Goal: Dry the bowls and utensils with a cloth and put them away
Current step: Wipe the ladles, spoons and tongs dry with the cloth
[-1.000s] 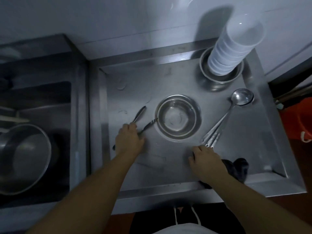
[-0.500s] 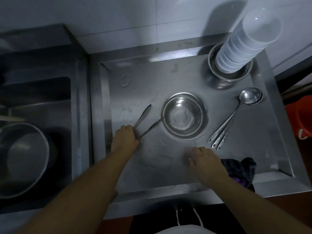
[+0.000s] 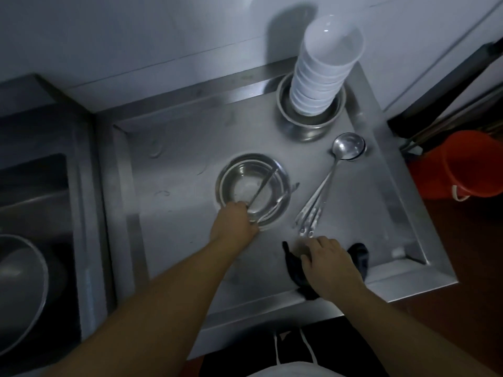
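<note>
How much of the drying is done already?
Maybe the stacked white bowls and the spoons lying together. Now the left hand holds two utensils over the metal bowl; the right hand rests on the dark cloth. That bowl and utensils remain.

The left half of the shiny metal tray (image 3: 163,213) is bare, so a hand can slide there. The round metal bowl (image 3: 251,186) sits in the middle. The tall stack of white bowls (image 3: 324,69) (leaning a bit) blocks the back right corner, and the bunch of long metal spoons (image 3: 324,186) blocks the right side.
</note>
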{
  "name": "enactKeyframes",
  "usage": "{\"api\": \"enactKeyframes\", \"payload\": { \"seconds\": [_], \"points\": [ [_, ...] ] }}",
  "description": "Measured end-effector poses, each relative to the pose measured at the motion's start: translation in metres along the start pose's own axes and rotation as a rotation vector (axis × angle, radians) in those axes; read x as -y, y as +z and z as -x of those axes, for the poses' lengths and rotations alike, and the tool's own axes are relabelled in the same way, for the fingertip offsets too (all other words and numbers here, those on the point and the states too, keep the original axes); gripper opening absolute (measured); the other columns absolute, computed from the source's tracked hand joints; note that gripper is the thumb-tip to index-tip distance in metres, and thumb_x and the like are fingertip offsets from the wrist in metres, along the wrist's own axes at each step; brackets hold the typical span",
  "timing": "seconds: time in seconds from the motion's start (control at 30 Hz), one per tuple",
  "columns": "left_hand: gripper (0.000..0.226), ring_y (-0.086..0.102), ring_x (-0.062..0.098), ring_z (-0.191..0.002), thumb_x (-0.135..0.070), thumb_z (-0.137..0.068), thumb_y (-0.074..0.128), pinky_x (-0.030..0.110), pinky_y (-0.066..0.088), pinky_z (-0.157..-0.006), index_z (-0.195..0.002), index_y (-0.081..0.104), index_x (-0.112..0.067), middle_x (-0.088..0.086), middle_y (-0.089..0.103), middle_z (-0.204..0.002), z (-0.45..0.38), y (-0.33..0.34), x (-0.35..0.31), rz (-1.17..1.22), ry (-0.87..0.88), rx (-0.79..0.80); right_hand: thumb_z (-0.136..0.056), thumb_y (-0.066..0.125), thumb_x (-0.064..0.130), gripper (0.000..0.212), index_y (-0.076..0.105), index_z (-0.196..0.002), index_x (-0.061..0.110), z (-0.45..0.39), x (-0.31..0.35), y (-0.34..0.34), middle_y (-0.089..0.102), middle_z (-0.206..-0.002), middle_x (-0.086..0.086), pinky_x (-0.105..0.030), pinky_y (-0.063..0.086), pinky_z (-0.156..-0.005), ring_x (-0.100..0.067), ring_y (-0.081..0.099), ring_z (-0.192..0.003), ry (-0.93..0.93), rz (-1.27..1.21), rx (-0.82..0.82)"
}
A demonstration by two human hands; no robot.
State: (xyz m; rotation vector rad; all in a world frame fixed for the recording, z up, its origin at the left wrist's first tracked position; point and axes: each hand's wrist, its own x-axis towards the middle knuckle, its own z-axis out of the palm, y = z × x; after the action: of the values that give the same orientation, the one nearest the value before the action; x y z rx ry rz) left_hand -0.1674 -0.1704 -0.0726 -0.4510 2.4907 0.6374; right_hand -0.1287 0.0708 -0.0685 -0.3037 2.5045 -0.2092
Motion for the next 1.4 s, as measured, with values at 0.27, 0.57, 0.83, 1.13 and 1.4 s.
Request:
{"api": "enactKeyframes", "payload": {
  "seconds": [0.27,0.57,0.83,1.13,1.4],
  "points": [
    [0.040,0.068,0.039,-0.107,-0.029,-0.084,0.073,0.043,0.059,-0.086,-0.115,0.067,-0.003,0.019,0.066,-0.115,-0.017,0.044,-0.110,-0.085,0.020,0.089,-0.102,0.053,0.036,0.030,0.063,-0.123,0.017,0.017,-0.082,-0.013,0.061,-0.121,-0.005,-0.045,0.046,-0.098,-0.030,0.054,-0.115,0.045,-0.127,-0.029],
    [0.034,0.066,0.036,-0.106,-0.028,-0.087,0.070,0.039,0.055,-0.084,-0.110,0.062,-0.004,0.018,0.065,-0.116,-0.035,0.071,-0.158,-0.125,-0.005,0.029,-0.103,0.056,0.029,0.034,0.059,-0.135,0.019,0.025,-0.137,-0.020,0.059,-0.127,-0.001,-0.041,0.046,-0.102,-0.025,0.052,-0.120,-0.022,-0.283,-0.025],
    [0.042,0.061,0.039,-0.115,-0.025,-0.089,0.070,0.039,0.049,-0.093,-0.122,0.057,-0.004,0.019,0.056,-0.128,-0.039,0.085,-0.174,-0.132,-0.053,-0.013,-0.097,0.055,0.035,0.037,0.062,-0.128,0.017,0.025,-0.139,-0.009,0.062,-0.129,-0.003,-0.038,0.048,-0.100,-0.026,0.057,-0.117,-0.161,-0.230,-0.007],
    [0.046,0.059,0.039,-0.122,-0.034,-0.101,0.057,0.047,0.052,-0.098,-0.139,0.056,-0.008,0.019,0.057,-0.135,-0.010,0.074,-0.138,0.029,-0.083,-0.081,-0.093,0.039,0.058,0.073,0.024,-0.163,0.041,0.023,-0.112,0.033,0.024,-0.174,0.003,-0.053,0.027,-0.123,-0.029,0.017,-0.160,-0.368,-0.148,0.142],
    [0.029,0.065,0.035,-0.110,-0.027,-0.110,0.044,0.044,0.053,-0.092,-0.126,0.063,-0.012,0.014,0.066,-0.124,0.052,0.040,-0.004,0.256,-0.312,-0.330,-0.105,0.037,0.056,0.056,0.038,-0.159,0.043,0.032,-0.071,0.071,0.044,-0.164,0.007,-0.054,0.028,-0.125,-0.033,0.032,-0.156,-0.466,0.041,0.067]
  ]
}}
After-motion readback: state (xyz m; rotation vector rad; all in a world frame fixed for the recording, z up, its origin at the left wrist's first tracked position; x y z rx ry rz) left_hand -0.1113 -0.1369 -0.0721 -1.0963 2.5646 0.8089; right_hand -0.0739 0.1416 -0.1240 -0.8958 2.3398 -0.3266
